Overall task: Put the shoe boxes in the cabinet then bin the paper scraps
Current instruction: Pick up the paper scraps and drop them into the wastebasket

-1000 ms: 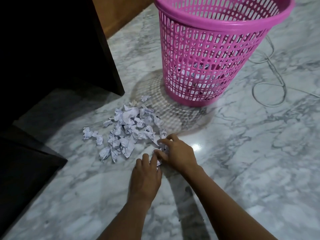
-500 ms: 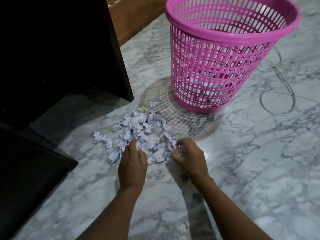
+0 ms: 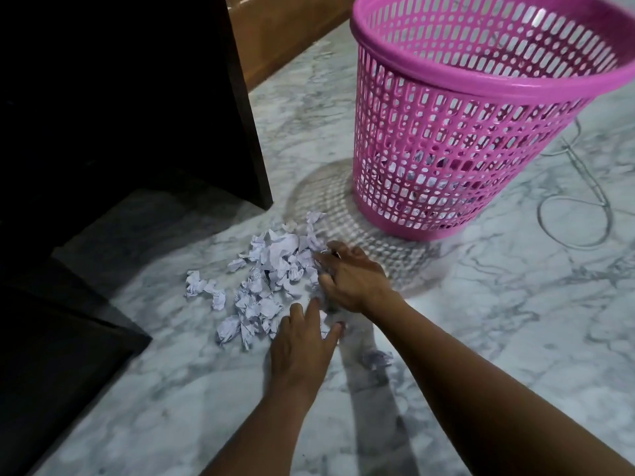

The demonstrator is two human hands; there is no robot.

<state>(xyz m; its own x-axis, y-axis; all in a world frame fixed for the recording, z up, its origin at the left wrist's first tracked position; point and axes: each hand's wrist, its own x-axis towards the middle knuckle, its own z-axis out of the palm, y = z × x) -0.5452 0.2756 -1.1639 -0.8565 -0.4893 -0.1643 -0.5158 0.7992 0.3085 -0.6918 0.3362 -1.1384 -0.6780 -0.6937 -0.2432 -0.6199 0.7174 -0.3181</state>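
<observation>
Marble floor (image 3: 498,321), grey-veined, fills most of the view, with the dark cabinet (image 3: 137,97) at far left. No shoe boxes are in sight, so whether that step is finished cannot be told from here. The pink bin (image 3: 446,149) stands upright at far right; pale bits show through the lattice low inside, likely scraps already dropped in. The paper scraps (image 3: 271,266) lie in a loose heap on the floor between cabinet and bin, just left of the bin's base, so most of the binning looks left to do. The right hand (image 3: 354,280) reaches into the heap's right edge, forefinger extended and the other fingers bent; whether it has hold of any paper I cannot tell. The left hand (image 3: 302,345) lies flat at the near edge, fingers spread and fairly straight, tips on the scraps, gripping nothing. One stray scrap (image 3: 376,359) sits apart, near the right forearm.
</observation>
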